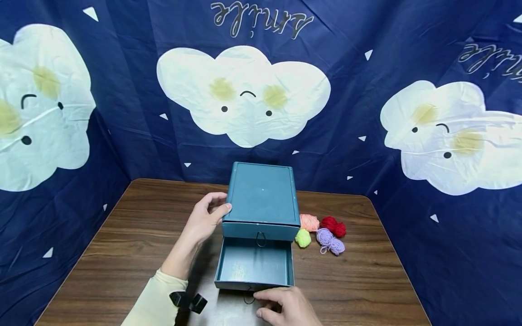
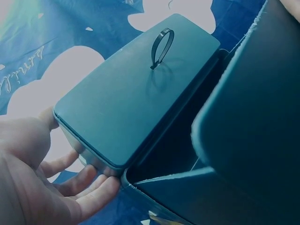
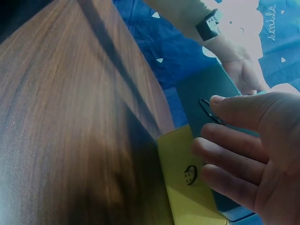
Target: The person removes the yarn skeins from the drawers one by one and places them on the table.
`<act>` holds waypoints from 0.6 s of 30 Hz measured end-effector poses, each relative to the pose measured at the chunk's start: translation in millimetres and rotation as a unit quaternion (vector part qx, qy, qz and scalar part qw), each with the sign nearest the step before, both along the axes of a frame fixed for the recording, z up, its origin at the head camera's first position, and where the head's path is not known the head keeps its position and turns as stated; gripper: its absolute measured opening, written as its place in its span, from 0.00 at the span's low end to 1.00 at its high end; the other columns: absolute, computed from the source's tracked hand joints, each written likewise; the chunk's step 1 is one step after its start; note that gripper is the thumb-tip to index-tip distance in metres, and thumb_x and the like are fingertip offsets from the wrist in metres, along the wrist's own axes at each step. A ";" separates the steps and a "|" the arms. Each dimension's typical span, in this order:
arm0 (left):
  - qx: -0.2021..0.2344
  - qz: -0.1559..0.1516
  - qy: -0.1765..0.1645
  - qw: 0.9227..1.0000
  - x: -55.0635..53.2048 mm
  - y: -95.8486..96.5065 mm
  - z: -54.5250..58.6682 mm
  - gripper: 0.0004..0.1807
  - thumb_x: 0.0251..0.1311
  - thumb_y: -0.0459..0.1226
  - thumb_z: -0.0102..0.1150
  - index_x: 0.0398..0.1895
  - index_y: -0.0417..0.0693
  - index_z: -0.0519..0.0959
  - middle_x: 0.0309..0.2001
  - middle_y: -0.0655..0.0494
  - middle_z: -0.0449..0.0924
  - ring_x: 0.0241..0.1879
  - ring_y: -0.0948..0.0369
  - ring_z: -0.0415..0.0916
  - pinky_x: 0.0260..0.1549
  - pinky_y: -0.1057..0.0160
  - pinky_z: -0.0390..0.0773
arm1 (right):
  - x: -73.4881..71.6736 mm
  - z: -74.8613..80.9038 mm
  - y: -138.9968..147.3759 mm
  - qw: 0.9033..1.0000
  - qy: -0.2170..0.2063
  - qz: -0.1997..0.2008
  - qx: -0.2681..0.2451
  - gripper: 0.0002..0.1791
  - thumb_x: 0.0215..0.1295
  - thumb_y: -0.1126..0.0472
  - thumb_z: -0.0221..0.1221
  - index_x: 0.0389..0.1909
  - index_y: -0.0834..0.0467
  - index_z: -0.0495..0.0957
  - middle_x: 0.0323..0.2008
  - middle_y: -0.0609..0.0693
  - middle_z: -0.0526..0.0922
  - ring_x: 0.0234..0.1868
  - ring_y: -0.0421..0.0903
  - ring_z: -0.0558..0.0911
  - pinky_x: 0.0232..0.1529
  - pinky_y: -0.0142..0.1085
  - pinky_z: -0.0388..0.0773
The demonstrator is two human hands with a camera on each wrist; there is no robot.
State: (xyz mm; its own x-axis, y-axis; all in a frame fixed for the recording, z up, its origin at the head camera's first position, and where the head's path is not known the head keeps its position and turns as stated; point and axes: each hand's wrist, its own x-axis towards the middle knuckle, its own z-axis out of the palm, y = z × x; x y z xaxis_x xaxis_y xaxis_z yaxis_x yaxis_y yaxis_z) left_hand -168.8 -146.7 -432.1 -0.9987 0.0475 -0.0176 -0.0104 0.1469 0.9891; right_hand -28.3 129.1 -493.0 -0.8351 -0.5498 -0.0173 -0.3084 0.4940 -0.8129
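Observation:
A blue two-drawer box point(image 1: 263, 192) stands on the table with its lower drawer point(image 1: 254, 265) pulled out, bare inside. The upper drawer point(image 2: 136, 93) is closed, a black loop pull point(image 2: 162, 49) on its front. My left hand point(image 1: 208, 217) rests against the box's left side, thumb at the top edge and fingers along the wall. My right hand point(image 1: 287, 305) is at the front of the lower drawer, index fingertip right beside its loop pull point(image 1: 249, 299). From the right wrist, the fingers point(image 3: 229, 161) are extended before a yellow drawer front point(image 3: 185, 201).
Right of the box lie several yarn bundles: peach point(image 1: 309, 222), lime green point(image 1: 303, 238), red point(image 1: 333, 226) and lilac point(image 1: 330, 241). Dark blue cloth point(image 1: 130, 149) with white clouds hangs around the brown wooden table point(image 1: 359, 280).

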 end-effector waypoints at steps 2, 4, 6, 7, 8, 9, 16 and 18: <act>0.000 0.002 0.001 1.000 -0.2 0.1 -0.4 0.25 0.70 0.40 0.63 0.66 0.42 0.73 0.62 0.43 0.74 0.47 0.62 0.74 0.43 0.65 0.78 | -0.4 -2.4 -0.4 1.000 0.012 0.004 0.000 0.13 0.68 0.52 0.67 0.50 0.50 0.88 0.45 0.38 0.89 0.36 0.28 0.80 0.36 0.28 0.79; 0.001 0.003 0.002 1.000 -0.4 0.1 -0.4 0.24 0.70 0.40 0.63 0.66 0.42 0.74 0.61 0.43 0.74 0.47 0.62 0.74 0.44 0.63 0.79 | -0.9 -4.2 -1.0 1.000 0.015 0.004 0.000 0.13 0.68 0.53 0.66 0.50 0.50 0.89 0.45 0.38 0.89 0.38 0.28 0.80 0.37 0.28 0.80; 0.001 0.002 0.003 1.000 -0.5 0.0 -0.2 0.24 0.70 0.40 0.63 0.66 0.42 0.74 0.61 0.43 0.74 0.47 0.62 0.74 0.45 0.62 0.79 | -1.5 -5.4 -2.1 1.000 0.011 0.004 0.002 0.12 0.68 0.52 0.66 0.50 0.48 0.89 0.45 0.37 0.89 0.39 0.28 0.81 0.38 0.28 0.80; 0.002 0.002 0.003 1.000 -0.7 -0.1 -0.1 0.24 0.70 0.40 0.63 0.66 0.42 0.74 0.61 0.43 0.74 0.47 0.62 0.74 0.46 0.60 0.79 | -1.7 -5.9 -2.8 1.000 0.008 0.005 0.003 0.12 0.69 0.52 0.66 0.50 0.47 0.88 0.46 0.37 0.89 0.39 0.28 0.81 0.39 0.29 0.81; 0.002 0.001 0.003 1.000 -0.8 -0.2 0.0 0.24 0.70 0.40 0.63 0.66 0.42 0.74 0.62 0.43 0.74 0.47 0.62 0.75 0.47 0.59 0.80 | -2.0 -6.4 -3.5 1.000 0.006 0.005 0.004 0.12 0.69 0.52 0.66 0.51 0.46 0.88 0.46 0.38 0.89 0.41 0.28 0.82 0.40 0.29 0.81; 0.002 0.001 0.003 1.000 -0.8 -0.2 0.1 0.24 0.70 0.40 0.63 0.66 0.42 0.74 0.62 0.43 0.74 0.47 0.62 0.75 0.47 0.58 0.80 | -2.3 -6.8 -4.1 1.000 0.002 0.005 0.004 0.12 0.69 0.52 0.66 0.51 0.45 0.88 0.46 0.38 0.89 0.42 0.29 0.82 0.41 0.29 0.81; 0.003 -0.001 0.000 1.000 -0.9 -0.1 -0.5 0.24 0.70 0.40 0.63 0.66 0.42 0.73 0.61 0.43 0.74 0.47 0.61 0.75 0.44 0.63 0.79 | 0.2 -12.8 -7.5 0.999 0.048 0.008 -0.011 0.11 0.70 0.56 0.65 0.50 0.45 0.88 0.46 0.37 0.89 0.49 0.32 0.85 0.44 0.31 0.83; 0.005 -0.002 0.001 1.000 -1.0 -0.3 -1.1 0.24 0.70 0.40 0.63 0.66 0.42 0.73 0.61 0.43 0.74 0.47 0.61 0.75 0.43 0.64 0.78 | 1.2 -13.9 -8.2 0.998 0.061 0.005 -0.020 0.10 0.70 0.57 0.65 0.49 0.46 0.88 0.46 0.37 0.89 0.48 0.31 0.85 0.43 0.30 0.83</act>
